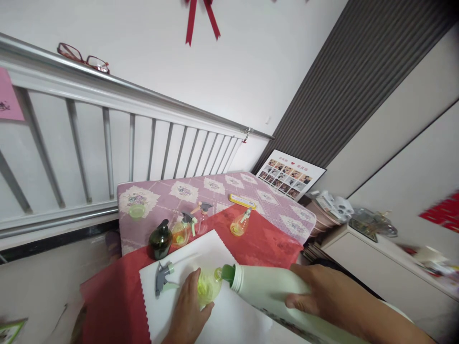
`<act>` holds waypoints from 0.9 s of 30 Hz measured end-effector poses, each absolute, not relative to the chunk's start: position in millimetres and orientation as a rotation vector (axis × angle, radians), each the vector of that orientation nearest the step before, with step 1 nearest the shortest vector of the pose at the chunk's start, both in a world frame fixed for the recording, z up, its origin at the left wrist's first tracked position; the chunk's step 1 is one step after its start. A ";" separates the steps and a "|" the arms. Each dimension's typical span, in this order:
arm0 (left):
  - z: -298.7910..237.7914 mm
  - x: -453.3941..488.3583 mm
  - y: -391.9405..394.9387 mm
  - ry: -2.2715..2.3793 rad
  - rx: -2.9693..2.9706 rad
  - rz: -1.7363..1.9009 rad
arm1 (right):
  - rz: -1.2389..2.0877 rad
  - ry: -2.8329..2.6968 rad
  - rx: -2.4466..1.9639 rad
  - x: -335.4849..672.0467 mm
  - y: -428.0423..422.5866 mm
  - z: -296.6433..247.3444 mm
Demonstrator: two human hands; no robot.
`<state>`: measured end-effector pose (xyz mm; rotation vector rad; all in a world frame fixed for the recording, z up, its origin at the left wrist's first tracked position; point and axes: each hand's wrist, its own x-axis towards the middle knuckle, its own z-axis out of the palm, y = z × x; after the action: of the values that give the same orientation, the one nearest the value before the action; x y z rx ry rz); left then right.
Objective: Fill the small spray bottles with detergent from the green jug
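In left hand (189, 302), clear bottle (208, 285), yellow-tinted

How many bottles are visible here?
6: large bottle in right hand; small bottle in left hand; dark bottle, amber bottle and pink bottle grouped beyond the white sheet; another bottle to their right. Others may hide.

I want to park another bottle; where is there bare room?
Bare: the red cloth right of the teardrop spray bottle, and the floral tablecloth between the yellow box and radiator. Crowded: around the dark pump bottle and two spray bottles beside it, and where the left hand holds a small bottle by the pale green jug.
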<state>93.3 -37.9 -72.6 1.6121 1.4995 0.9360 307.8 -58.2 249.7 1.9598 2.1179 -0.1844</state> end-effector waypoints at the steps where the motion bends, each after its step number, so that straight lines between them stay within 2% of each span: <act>1: -73.0 93.6 -38.0 1.501 1.613 0.940 | -0.242 2.111 1.953 307.2 -58.4 250.2; 7: -79.1 93.6 -39.8 1.492 1.638 0.952 | -0.313 2.136 1.938 303.1 -58.9 253.1; 27: -76.8 92.0 -38.7 1.492 1.659 0.935 | -0.225 2.079 1.925 296.4 -62.0 257.5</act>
<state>92.0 -38.7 -76.8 1.6595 1.4917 0.9348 296.4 -62.0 257.5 1.9248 2.0786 -0.2247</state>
